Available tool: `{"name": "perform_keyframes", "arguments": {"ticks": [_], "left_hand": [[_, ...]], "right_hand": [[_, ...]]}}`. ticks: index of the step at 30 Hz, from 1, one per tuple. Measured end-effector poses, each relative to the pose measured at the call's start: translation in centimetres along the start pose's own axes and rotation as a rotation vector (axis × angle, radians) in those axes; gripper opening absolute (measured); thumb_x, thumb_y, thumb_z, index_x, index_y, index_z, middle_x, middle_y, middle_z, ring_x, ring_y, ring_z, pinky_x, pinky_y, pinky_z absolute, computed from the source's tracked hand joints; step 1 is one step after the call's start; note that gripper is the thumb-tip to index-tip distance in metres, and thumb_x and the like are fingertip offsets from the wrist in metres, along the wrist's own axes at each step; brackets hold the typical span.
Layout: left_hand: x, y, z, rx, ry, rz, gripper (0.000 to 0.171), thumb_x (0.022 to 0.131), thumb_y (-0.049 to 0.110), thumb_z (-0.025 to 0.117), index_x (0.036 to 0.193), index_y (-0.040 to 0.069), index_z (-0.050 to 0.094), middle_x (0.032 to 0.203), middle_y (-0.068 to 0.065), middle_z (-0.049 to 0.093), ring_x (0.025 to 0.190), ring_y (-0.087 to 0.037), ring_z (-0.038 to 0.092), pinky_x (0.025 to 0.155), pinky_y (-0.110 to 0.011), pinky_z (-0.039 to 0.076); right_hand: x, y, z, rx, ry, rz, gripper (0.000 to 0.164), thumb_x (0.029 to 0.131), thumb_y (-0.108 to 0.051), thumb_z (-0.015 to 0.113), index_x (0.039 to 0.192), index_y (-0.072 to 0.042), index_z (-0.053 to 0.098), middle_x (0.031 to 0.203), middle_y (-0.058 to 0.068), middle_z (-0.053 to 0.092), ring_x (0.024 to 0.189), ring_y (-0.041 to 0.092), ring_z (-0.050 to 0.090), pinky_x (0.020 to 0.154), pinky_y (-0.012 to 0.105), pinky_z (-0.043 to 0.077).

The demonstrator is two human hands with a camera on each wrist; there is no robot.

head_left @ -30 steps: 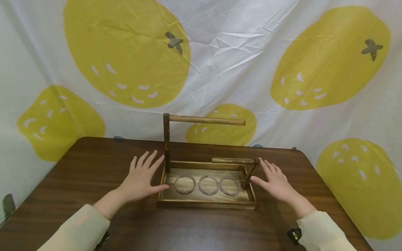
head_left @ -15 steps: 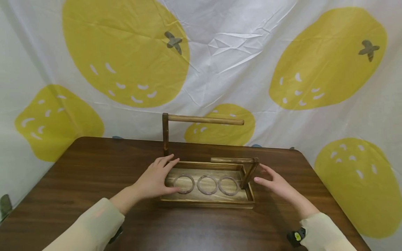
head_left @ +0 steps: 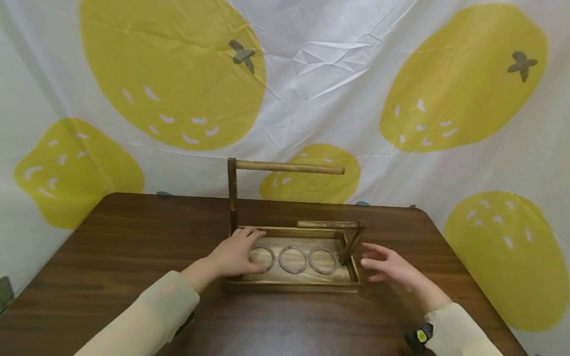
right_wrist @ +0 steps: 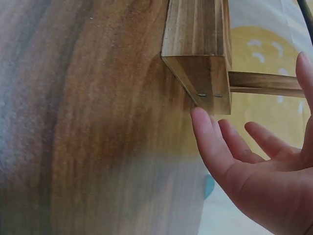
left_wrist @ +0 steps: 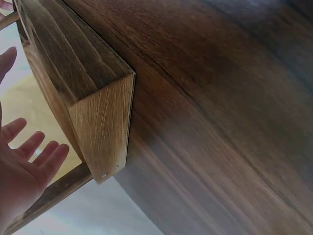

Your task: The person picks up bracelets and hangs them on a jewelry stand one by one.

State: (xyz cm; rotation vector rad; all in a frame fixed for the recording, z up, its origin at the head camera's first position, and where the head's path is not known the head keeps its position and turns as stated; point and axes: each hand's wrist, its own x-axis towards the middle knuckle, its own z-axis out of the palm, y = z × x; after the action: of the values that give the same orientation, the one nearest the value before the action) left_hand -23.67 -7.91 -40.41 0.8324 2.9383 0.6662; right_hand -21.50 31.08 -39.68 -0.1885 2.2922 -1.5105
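Wooden tray (head_left: 294, 287): sits on the tabletop (head_left: 285, 321); three rings (head_left: 307, 260) lie flat in a row inside

Left hand (head_left: 233, 254): spread wide over the leftmost ring, contact unclear

Right hand (head_left: 392, 268): empty, fingers loose, just beside the tray

Handling: a low pinch on the outer edge probably lifts a ring cleanest
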Motion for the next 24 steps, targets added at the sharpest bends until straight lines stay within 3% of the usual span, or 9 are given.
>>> {"name": "perform_keyframes", "arguments": {"ticks": [8,24], "left_hand": [[1.0,0.4,0.5,0.047,-0.066,-0.039,0.08,0.071,0.045,0.077,0.137,0.01,0.046,0.131,-0.011,0.049,0.12,-0.033,0.046,0.086,-0.048,0.049],[2.2,0.0,1.9,0.097,-0.15,-0.102,0.082,0.069,0.047,0.077,0.136,0.009,0.047,0.128,-0.012,0.051,0.112,-0.031,0.047,0.086,-0.044,0.048]], "right_hand": [[0.2,1.2,0.3,0.051,-0.055,-0.007,0.077,0.091,-0.022,0.061,0.143,0.013,0.016,0.134,0.042,0.032,0.108,0.022,0.056,0.083,0.045,0.053],[0.3,2.2,1.1,0.119,-0.069,0.036,0.08,0.089,-0.02,0.065,0.142,0.015,0.015,0.131,0.039,0.036,0.098,0.013,0.058,0.081,0.041,0.055]]}}
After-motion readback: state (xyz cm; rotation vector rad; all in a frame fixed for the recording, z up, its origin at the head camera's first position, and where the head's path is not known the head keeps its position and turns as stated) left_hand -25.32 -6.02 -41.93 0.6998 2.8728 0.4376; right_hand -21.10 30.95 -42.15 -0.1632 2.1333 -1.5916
